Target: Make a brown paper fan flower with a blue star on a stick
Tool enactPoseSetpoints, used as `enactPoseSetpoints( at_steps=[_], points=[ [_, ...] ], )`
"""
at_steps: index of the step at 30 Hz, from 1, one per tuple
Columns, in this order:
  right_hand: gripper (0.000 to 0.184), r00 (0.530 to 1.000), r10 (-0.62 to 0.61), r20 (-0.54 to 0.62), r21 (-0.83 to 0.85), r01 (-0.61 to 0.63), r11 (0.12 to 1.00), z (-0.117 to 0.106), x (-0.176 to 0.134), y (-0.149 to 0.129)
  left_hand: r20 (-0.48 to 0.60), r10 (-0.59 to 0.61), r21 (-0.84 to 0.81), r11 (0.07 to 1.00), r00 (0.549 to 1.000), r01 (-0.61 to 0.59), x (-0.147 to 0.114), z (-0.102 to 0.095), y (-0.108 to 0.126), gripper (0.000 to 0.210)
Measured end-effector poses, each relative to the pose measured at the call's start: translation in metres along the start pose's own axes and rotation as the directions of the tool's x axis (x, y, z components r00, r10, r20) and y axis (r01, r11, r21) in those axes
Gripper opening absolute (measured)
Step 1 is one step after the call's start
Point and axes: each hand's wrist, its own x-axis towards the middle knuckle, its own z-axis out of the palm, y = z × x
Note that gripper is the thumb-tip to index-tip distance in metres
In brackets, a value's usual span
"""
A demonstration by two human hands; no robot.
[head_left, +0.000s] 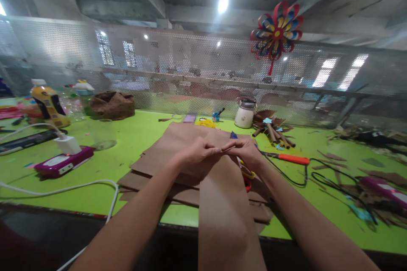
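My left hand (203, 150) and my right hand (245, 150) pinch the far end of a long brown paper strip (222, 211), where its edge looks folded or rolled. From there the strip hangs toward me past the table's front edge. Beneath my hands lies a stack of brown paper sheets (168, 148), spread unevenly. Beside my right wrist, scissors with red and yellow handles (247, 178) are partly covered by the strip and my arm. A small dark blue item (233, 135) shows just behind my right fingers.
On the green table (140, 131), a purple power strip (65, 163) with a white plug and a clear cup (104, 135) stand left. At right lie an orange-handled tool (292, 159) with a black cord, rolled brown paper pieces (275, 131) and scraps. A white jar (244, 114) stands behind.
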Motion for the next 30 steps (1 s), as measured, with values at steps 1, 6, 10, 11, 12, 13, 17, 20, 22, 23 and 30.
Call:
enactPoseSetpoints(
  at_steps=[1, 6, 10, 11, 12, 13, 17, 20, 22, 23, 30],
  points=[
    [0.014, 1.000, 0.000, -0.003, -0.007, 0.000, 1.000, 0.000, 0.000, 0.000, -0.011, 0.003, 0.014, 1.000, 1.000, -0.003, 0.000, 0.000, 0.001, 0.039],
    [0.012, 0.999, 0.037, 0.025, 0.068, -0.038, 0.997, -0.002, -0.001, -0.002, -0.047, 0.001, 0.059, 0.998, 0.999, 0.001, -0.002, 0.000, 0.010, 0.037],
    [0.032, 0.975, 0.082, 0.206, 0.119, -0.108, 0.987, -0.008, -0.007, -0.017, -0.058, 0.009, 0.059, 0.998, 0.998, -0.005, -0.005, -0.001, 0.013, 0.037],
    [0.039, 0.958, 0.087, 0.274, 0.115, -0.122, 0.986, -0.009, -0.009, -0.022, -0.056, 0.013, 0.056, 0.998, 0.998, -0.010, -0.006, -0.001, 0.014, 0.037],
    [0.044, 0.937, 0.093, 0.336, 0.098, -0.133, 0.986, -0.009, -0.011, -0.027, -0.052, 0.016, 0.055, 0.998, 0.999, -0.013, -0.006, -0.001, 0.015, 0.037],
    [0.045, 0.923, 0.098, 0.371, 0.069, -0.133, 0.989, -0.009, -0.012, -0.032, -0.048, 0.017, 0.056, 0.998, 0.999, -0.014, -0.007, -0.002, 0.016, 0.037],
    [0.028, 0.962, 0.124, 0.245, -0.141, -0.092, 0.986, -0.004, -0.013, -0.037, -0.041, 0.004, 0.092, 0.996, 0.999, 0.000, -0.008, -0.002, 0.019, 0.037],
    [0.026, 0.987, 0.116, 0.113, -0.210, -0.091, 0.973, -0.001, -0.011, -0.032, -0.046, 0.018, 0.080, 0.997, 0.999, -0.015, -0.008, -0.001, 0.021, 0.035],
    [0.028, 0.991, 0.101, 0.088, -0.199, -0.082, 0.976, -0.001, -0.009, -0.029, -0.051, 0.017, 0.047, 0.999, 0.999, -0.014, -0.008, 0.000, 0.022, 0.034],
    [0.029, 0.992, 0.094, 0.084, -0.192, -0.076, 0.978, -0.002, -0.009, -0.028, -0.050, 0.003, 0.024, 1.000, 0.999, -0.002, -0.008, 0.000, 0.022, 0.035],
    [0.029, 0.998, 0.049, 0.044, -0.202, -0.039, 0.979, -0.003, -0.007, -0.028, 0.000, -0.169, -0.168, 0.972, 0.986, 0.166, -0.007, 0.000, 0.022, 0.035]
  ],
)
